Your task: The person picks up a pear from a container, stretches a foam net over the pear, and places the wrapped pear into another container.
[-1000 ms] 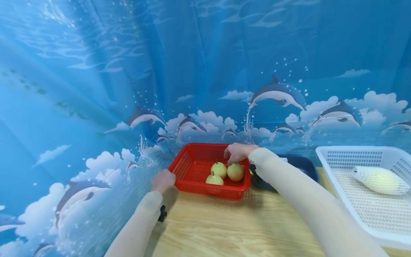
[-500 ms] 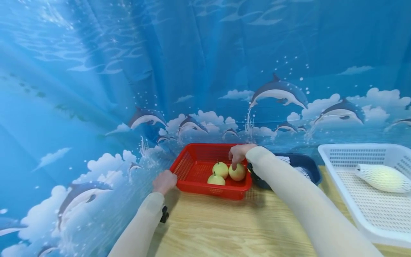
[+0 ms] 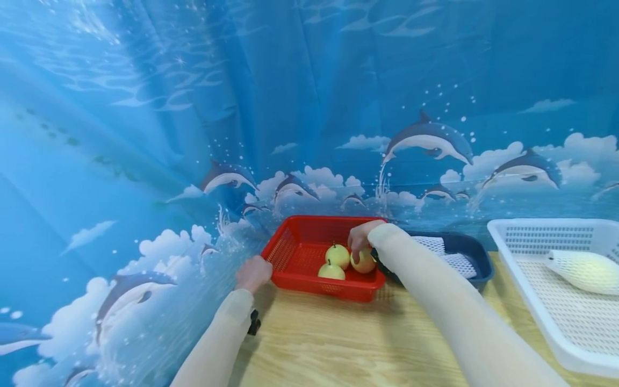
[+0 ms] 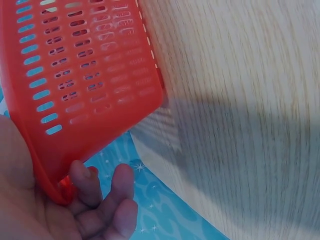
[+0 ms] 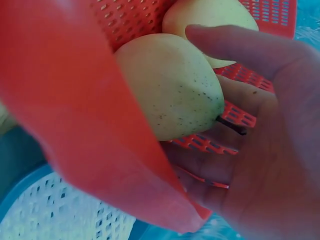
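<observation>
A red basket (image 3: pixel 333 291) stands at the back of the wooden table (image 3: pixel 338 344) and holds three yellow-green pears. My right hand (image 3: pixel 359 248) reaches into it, and its fingers (image 5: pixel 235 45) curl round the right-hand pear (image 3: pixel 366 263), which fills the right wrist view (image 5: pixel 172 87) with its stem toward the palm. Two other pears (image 3: pixel 337 255) (image 3: pixel 331 271) lie just left of it. My left hand (image 3: pixel 253 271) grips the basket's near left corner (image 4: pixel 90 100), fingers (image 4: pixel 117 195) curled under the rim.
A dark blue basket (image 3: pixel 476 257) with white foam netting sits right behind the red one. At the far right a white basket (image 3: pixel 541 301) holds a fruit in a foam net (image 3: pixel 582 266). A blue dolphin curtain (image 3: pixel 145 161) hangs behind and to the left.
My right hand has sunk from the top of the right-hand pear to wrap round it. The left hand has stayed on the basket's corner.
</observation>
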Motion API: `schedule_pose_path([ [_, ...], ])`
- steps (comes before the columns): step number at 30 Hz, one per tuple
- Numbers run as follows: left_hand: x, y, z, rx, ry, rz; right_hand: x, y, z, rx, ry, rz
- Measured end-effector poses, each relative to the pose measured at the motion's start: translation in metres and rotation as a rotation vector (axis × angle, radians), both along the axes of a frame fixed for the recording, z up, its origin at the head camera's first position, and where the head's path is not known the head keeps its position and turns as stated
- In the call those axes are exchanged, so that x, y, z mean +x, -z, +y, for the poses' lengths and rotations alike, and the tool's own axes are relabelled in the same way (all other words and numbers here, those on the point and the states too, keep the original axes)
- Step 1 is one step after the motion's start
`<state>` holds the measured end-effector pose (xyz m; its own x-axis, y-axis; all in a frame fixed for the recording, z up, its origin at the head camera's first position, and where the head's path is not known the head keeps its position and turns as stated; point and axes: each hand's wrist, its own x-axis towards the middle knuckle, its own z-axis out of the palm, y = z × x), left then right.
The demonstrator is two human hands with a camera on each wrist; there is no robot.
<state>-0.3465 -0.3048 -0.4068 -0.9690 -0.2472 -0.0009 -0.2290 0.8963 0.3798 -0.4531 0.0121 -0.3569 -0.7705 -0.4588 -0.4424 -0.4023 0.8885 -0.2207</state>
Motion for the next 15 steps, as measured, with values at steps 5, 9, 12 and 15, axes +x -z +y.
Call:
schedule_pose_path([
  [5, -0.0003, 0.0013, 0.0004, 0.018, -0.002, 0.004, 0.0007, 0.0011, -0.0005, 0.009, -0.014, -0.013],
  [9, 0.0005, 0.0015, -0.0002, 0.017, -0.014, 0.000, -0.0005, 0.0047, -0.0014, 0.010, -0.022, -0.015],
  [12, 0.0014, 0.0011, 0.0009, 0.017, -0.017, -0.005, -0.0006, 0.0070, -0.0013, 0.015, -0.025, -0.011],
  [15, 0.0013, 0.0009, 0.0030, 0.018, -0.017, -0.005, 0.0019, 0.0070, -0.0008, 0.028, -0.022, -0.002],
])
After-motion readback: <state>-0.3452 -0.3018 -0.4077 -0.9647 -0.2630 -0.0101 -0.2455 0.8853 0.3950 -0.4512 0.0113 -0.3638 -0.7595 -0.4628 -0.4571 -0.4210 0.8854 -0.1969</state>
